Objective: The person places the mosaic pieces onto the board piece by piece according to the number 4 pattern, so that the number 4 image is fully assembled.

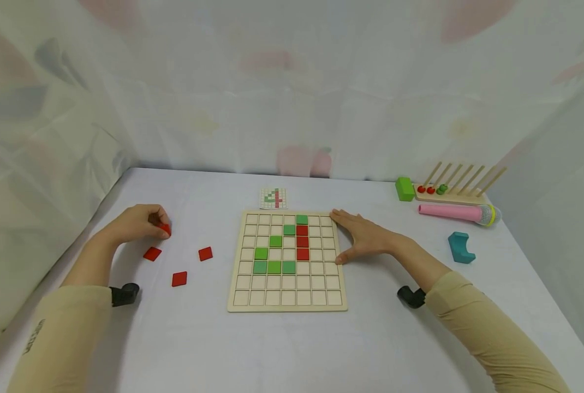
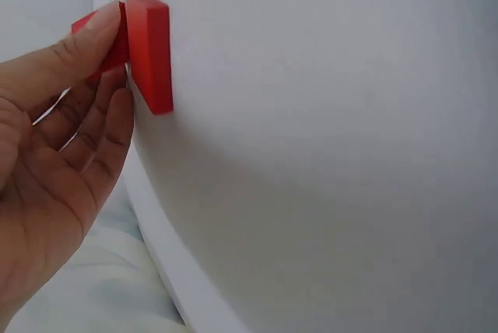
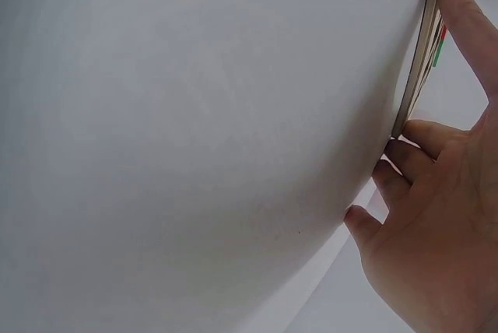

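Note:
My left hand (image 1: 142, 225) pinches a red square tile (image 1: 164, 228) between thumb and fingers at the left of the table. Closest to it lies another red tile (image 1: 152, 254), which shows large in front of the pinched one in the left wrist view (image 2: 159, 61). Two more red tiles, one (image 1: 206, 253) nearer the board and one (image 1: 179, 279) lower, lie flat. The wooden grid board (image 1: 257, 298) carries several green tiles (image 1: 275, 241) and three red tiles (image 1: 302, 242). With thumb and fingers spread, my right hand (image 1: 367, 234) touches the board's right edge (image 3: 420, 45).
Behind the board lies a small pattern card (image 1: 273, 198). Far right are a green block (image 1: 405, 189), a wooden peg stand (image 1: 449, 196) with small beads, a pink toy microphone (image 1: 451, 212) and a teal curved block (image 1: 461, 247). Curtains hang behind and beside the table.

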### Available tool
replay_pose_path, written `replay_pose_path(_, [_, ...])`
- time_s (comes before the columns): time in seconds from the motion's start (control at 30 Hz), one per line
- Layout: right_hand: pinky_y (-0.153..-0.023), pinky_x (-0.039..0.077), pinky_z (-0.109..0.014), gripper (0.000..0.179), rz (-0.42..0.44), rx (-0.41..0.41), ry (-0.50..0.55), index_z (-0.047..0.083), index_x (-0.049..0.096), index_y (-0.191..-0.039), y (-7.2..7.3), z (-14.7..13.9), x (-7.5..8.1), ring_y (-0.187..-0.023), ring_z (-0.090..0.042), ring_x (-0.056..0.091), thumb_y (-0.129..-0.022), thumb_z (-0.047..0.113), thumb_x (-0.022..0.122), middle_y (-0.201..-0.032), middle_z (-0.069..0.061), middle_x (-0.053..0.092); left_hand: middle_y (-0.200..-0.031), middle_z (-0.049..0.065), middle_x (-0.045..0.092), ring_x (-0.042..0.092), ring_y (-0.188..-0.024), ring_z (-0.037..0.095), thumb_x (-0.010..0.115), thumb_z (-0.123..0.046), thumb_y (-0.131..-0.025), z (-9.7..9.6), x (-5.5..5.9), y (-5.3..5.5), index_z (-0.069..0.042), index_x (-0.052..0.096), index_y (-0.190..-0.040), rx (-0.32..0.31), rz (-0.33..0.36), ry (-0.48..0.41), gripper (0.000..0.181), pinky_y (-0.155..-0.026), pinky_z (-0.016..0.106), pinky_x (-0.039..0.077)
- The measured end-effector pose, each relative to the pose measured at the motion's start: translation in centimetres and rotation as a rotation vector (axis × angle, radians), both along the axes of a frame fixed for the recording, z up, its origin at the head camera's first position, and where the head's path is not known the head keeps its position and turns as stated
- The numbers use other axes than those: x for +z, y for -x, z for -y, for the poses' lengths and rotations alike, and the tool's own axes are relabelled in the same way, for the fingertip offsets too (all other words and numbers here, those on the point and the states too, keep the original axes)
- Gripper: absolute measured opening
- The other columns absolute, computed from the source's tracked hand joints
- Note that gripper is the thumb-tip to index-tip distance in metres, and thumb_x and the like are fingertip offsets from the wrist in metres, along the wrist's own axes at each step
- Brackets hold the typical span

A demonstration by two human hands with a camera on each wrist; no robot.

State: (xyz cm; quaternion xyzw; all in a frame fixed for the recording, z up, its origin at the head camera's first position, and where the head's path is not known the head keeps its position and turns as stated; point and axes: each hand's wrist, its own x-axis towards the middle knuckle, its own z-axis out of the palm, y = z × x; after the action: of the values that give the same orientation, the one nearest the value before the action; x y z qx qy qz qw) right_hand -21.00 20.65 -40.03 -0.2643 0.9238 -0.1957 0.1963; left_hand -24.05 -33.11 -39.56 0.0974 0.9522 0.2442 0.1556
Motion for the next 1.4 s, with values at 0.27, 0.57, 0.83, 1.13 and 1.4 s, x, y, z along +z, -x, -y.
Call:
replay_pose_path(0.27, [-0.124, 0.012, -0.060, 0.115, -0.011, 0.008, -0.008, 0.003, 0.019, -0.157, 0.2, 0.0, -0.1, -0.156, -0.035, 0.011, -0.074, 0.055, 0.079, -0.167, -0.015, 0.014, -0.101, 0.009, 0.068, 0.057, -0.095, 0.022, 0.071, -0.022, -0.090, -2.3, 1.0, 0.0, -0.008, 0.061, -0.103, 0.036, -0.047, -0.036, 0.021, -0.078, 0.028, 0.045])
replay_pose_path(0.57, [-0.124, 0.011, -0.060, 0.115, -0.011, 0.014, -0.004, 0.004, 0.019, -0.157, 0.3, 0.0, -0.2, -0.156, -0.035, 0.011, -0.074, 0.055, 0.079, -0.167, -0.015, 0.014, -0.105, 0.013, 0.069, 0.060, -0.098, 0.025, 0.068, -0.016, -0.092, -5.8, 1.9, -0.2, -0.008, 0.064, -0.111, 0.028, -0.140, -0.103, 0.021, -0.079, 0.028, 0.047])
replay_pose_path(0.83, [-0.124, 0.011, -0.060, 0.116, -0.011, 0.011, -0.008, 0.003, 0.019, -0.157, 0.4, 0.0, -0.3, -0.156, -0.036, 0.011, -0.074, 0.055, 0.080, -0.167, -0.016, 0.014, -0.102, 0.010, 0.071, 0.063, -0.093, 0.021, 0.069, -0.018, -0.092, -9.4, 2.7, -0.5, -0.008, 0.066, -0.113, 0.028, -0.177, -0.174, 0.024, -0.075, 0.026, 0.048])
replay_pose_path(1.13, [-0.124, 0.011, -0.060, 0.115, -0.007, 0.006, -0.004, 0.003, 0.019, -0.157, 0.2, -0.1, -0.2, -0.156, -0.036, 0.011, -0.074, 0.055, 0.080, -0.166, -0.017, 0.015, -0.092, 0.007, 0.073, 0.065, -0.082, 0.018, 0.071, -0.014, -0.089, -14.4, 2.6, -0.9, -0.010, 0.069, -0.105, -0.010, -0.210, -0.216, 0.016, -0.074, 0.029, 0.048])
replay_pose_path(1.4, [-0.124, 0.012, -0.060, 0.116, -0.008, 0.007, -0.003, 0.003, 0.019, -0.157, 0.2, -0.1, -0.3, -0.156, -0.036, 0.011, -0.074, 0.055, 0.080, -0.166, -0.017, 0.014, -0.094, 0.006, 0.075, 0.070, -0.087, 0.017, 0.074, -0.012, -0.087, -18.5, 2.7, -1.9, -0.010, 0.070, -0.102, -0.100, -0.169, -0.285, 0.015, -0.076, 0.030, 0.054])
